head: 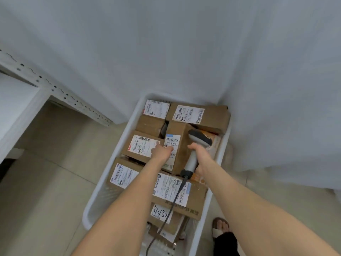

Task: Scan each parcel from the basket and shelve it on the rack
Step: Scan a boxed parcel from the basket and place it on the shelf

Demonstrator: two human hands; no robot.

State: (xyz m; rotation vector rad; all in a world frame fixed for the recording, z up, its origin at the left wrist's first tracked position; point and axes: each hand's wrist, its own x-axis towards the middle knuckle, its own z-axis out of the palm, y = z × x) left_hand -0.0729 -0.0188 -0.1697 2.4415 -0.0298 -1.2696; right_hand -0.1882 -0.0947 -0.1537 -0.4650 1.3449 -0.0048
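Your forearms [129, 209] reach toward 12 o'clock: right grip [198, 156] clenches a barcode scanner [200, 137]; left grip [162, 151] touches an upright parcel [180, 130], hold unclear. Parcels fill the basket [100, 196]; rack [55, 87] at 10 o'clock; shelving likely mostly ahead.

Soft, even, slightly cool light fills your view, brightest on the pale cloth [184, 43] beyond your hands. Your left hand [162, 152] and right hand [199, 157] throw only faint shadows. Everything is slightly blurred: the label on the parcel [181, 130] your left hand holds is unreadable. The scanner [198, 137] in your right hand has a dull sheen. Wide-angle bending stretches your forearms toward the bottom edge
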